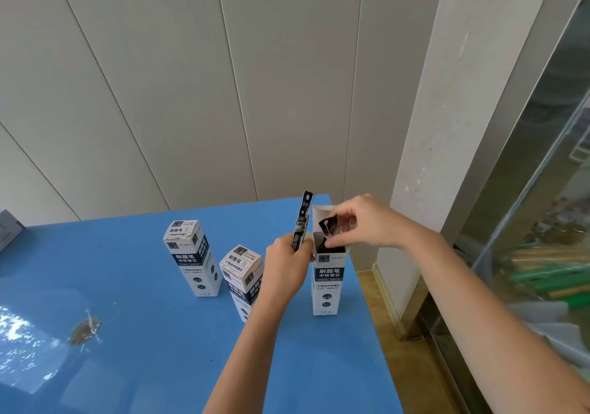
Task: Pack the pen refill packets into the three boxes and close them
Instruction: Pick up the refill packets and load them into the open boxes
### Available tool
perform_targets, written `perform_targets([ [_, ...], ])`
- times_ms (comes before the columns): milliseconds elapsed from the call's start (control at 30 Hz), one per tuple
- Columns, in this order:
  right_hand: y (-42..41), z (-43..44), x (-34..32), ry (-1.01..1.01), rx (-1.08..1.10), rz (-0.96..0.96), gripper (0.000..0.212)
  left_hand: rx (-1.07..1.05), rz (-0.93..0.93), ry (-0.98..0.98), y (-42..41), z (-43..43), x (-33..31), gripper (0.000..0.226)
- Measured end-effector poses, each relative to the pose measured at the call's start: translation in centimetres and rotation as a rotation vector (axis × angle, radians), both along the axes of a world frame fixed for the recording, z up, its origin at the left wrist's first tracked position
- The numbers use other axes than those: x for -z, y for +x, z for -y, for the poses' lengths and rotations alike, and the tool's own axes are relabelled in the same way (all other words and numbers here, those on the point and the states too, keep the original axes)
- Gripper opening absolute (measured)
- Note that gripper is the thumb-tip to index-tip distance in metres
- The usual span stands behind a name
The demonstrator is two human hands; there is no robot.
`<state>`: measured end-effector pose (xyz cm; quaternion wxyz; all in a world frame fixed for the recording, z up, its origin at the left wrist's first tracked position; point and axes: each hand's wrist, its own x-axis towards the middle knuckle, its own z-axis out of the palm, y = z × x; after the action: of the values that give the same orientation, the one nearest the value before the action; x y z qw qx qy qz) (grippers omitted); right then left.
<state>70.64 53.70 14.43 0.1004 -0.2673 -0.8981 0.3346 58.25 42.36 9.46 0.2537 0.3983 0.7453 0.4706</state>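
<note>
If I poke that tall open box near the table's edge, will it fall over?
Probably. The open box stands tall on a small end, so a poke up high would likely tip it. It looks like thin card, so probably light, though the packets inside may steady it. It stands near the table edge, so it might drop off.

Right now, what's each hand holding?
Left hand: grips an upright refill packet beside the open box.
Right hand: pinches a second packet sticking out of that box.
</note>
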Motion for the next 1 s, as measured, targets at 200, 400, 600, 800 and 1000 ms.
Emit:
perform_targets([
  [200,-0.1,0.4,0.7,0.157,0.029,0.04,0.016,-0.005,-0.002,-0.003,-0.1,0.1,0.1,0.028],
  [400,-0.3,0.2,0.7,0.111,-0.028,0.01,0.01,-0.009,-0.008,0.016,-0.2,0.1,0.0,0.026],
  [600,-1.0,-0.5,0.5,0.218,-0.079,0.134,0.009,-0.011,-0.02,-0.004,-0.3,0.2,0.1,0.024],
  [800,-1.2,-0.5,0.2,0.248,-0.062,0.128,0.013,-0.019,-0.054,0.009,-0.4,0.2,0.0,0.026],
  [1000,-2.0,0.3,0.3,0.391,-0.102,0.195,0.01,-0.017,-0.048,0.014,-0.2,0.4,0.0,0.026],
])
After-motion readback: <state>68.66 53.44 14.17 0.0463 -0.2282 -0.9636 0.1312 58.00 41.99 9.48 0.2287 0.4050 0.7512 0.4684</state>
